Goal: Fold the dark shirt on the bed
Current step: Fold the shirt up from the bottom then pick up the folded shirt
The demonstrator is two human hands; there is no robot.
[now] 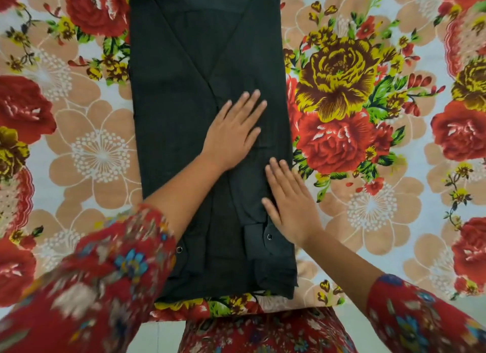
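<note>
Left hand (pixel 234 131) and right hand (pixel 292 202) both press flat, fingers straight, on the dark shirt (pixel 184 89), the left at frame centre, the right just below and right of it. Folded into a long strip, the shirt runs down the middle of the flowered bedsheet (pixel 368 174).

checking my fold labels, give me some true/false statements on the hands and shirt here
1. The left hand and right hand both lie flat on the shirt. True.
2. The shirt is spread out with its sleeves wide. False: it is folded into a long narrow strip.
3. The left hand lies farther up the shirt than the right hand. True.
4. The sheet is plain white. False: it has a big flower print.
5. The right hand pinches a cuff. False: its fingers are straight, pressing the cloth.
</note>
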